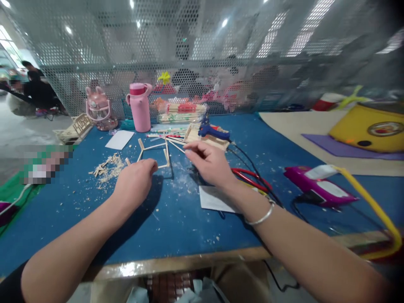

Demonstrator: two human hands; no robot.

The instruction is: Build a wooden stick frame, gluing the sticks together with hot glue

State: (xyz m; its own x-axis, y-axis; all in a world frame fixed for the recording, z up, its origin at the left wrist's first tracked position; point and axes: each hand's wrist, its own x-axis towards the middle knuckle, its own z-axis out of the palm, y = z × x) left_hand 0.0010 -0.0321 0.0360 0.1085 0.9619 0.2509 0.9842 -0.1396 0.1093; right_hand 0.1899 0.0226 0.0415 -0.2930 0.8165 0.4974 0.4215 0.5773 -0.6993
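Note:
A small open frame of pale wooden sticks (154, 146), with short uprights at its corners, stands on the blue table. My left hand (134, 179) is closed at its near left corner, thumb and fingers pressed on the frame; the exact grip is partly hidden. To the right of the frame, my right hand (210, 162) hovers with thumb and index fingertips close together; anything between them is too small to make out. Behind that hand lie several loose sticks (176, 144) and a blue glue gun (214, 132). White paper (217, 199) lies under my right wrist.
Wood crumbs (110, 168) lie left of the frame. A pink bottle (140, 109), a clear pink-lidded jar (100, 113) and bundled sticks (183, 112) stand at the back. Red-handled pliers (252, 174), a purple tool (318, 187) with yellow strap and a yellow bag (369, 126) are right.

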